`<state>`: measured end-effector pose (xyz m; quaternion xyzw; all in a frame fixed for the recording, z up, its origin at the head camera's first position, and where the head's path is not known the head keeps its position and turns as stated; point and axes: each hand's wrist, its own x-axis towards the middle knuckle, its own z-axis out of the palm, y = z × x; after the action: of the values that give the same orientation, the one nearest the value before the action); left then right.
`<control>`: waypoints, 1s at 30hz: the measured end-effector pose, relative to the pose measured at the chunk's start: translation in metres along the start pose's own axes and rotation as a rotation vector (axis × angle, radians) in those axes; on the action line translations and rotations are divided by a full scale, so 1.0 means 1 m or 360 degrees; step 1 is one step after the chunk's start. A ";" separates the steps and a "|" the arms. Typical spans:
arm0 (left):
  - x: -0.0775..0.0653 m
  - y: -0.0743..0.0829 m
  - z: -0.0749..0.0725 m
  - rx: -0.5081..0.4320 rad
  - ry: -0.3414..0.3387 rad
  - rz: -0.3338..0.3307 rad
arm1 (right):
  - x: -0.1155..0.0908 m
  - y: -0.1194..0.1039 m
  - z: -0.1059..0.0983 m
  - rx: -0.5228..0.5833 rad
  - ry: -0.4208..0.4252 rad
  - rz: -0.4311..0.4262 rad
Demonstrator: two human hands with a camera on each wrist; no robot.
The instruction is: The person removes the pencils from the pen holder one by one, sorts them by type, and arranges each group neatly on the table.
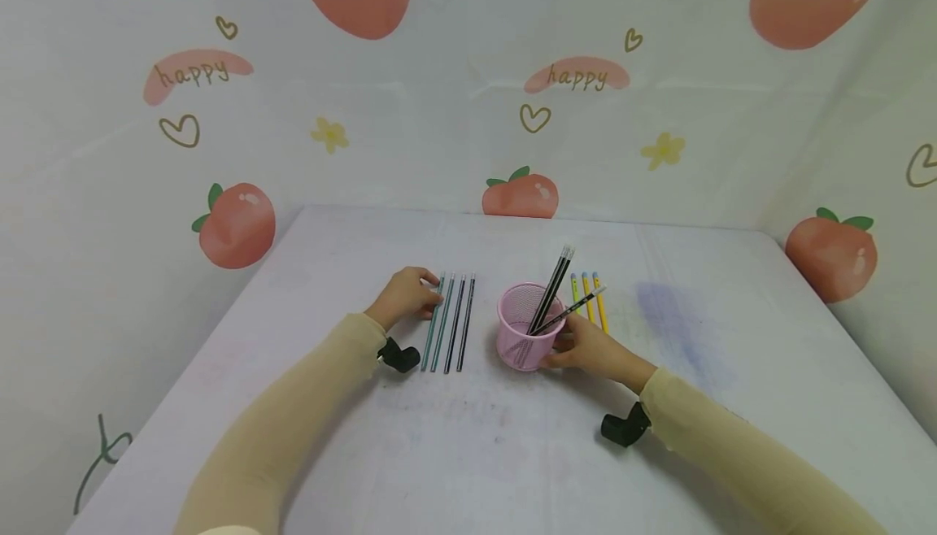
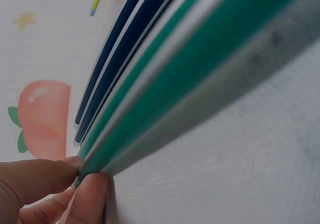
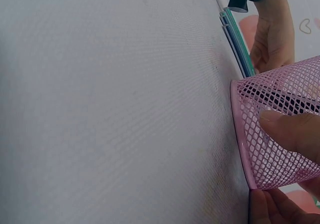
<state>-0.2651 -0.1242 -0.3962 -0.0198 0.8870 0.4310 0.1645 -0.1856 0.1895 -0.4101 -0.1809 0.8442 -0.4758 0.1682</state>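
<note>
Where the leftmost pencil (image 1: 429, 336) lies on the table (image 1: 468, 462), pointing away from the person, I see the nearer, left grip (image 1: 407, 299) pinching near its far end; rightward, past three more pencils (image 1: 455, 324), stands the cup (image 1: 510, 340), held by the right grip (image 1: 591, 348).

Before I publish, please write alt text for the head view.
The right hand holds a pink mesh cup of dark pencils; the left hand pinches a green pencil, leftmost in a row of four. Yellow pencils lie beyond the right hand.
</note>
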 end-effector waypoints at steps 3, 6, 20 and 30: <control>0.002 0.000 0.002 -0.0002 -0.0002 0.0000 | -0.001 0.000 -0.001 0.0002 0.0000 0.0007; 0.003 -0.001 0.003 0.0002 0.0004 -0.0007 | -0.003 -0.001 -0.002 0.0005 -0.0007 -0.0015; 0.005 -0.003 0.003 -0.0031 -0.0021 -0.0032 | -0.002 -0.002 0.000 0.0014 -0.0010 -0.0008; 0.008 -0.004 0.001 -0.0032 -0.0042 -0.0050 | -0.002 -0.002 -0.002 0.0044 -0.0023 0.0001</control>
<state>-0.2716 -0.1251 -0.4016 -0.0298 0.8800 0.4375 0.1826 -0.1844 0.1906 -0.4075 -0.1816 0.8363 -0.4861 0.1769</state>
